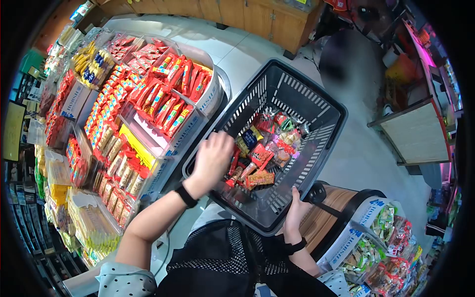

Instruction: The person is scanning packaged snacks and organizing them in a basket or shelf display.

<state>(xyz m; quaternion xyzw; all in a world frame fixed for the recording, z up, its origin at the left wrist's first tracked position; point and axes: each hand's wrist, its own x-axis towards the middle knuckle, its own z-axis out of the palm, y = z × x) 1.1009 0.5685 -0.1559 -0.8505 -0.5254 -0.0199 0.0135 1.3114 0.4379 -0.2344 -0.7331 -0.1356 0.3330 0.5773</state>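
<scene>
Dark grey slotted plastic shopping basket (316,106), tilted, partly filled with small red, yellow and orange snack packets (261,154) heaped on its floor

left side: tiered snack display (123,114) crammed with red and yellow packets | top: wooden cabinets (257,17) along pale tile floor (237,54) | bottom right: round bin (368,247) of bagged sweets | far right: counter (418,133) with cluttered stuff
</scene>
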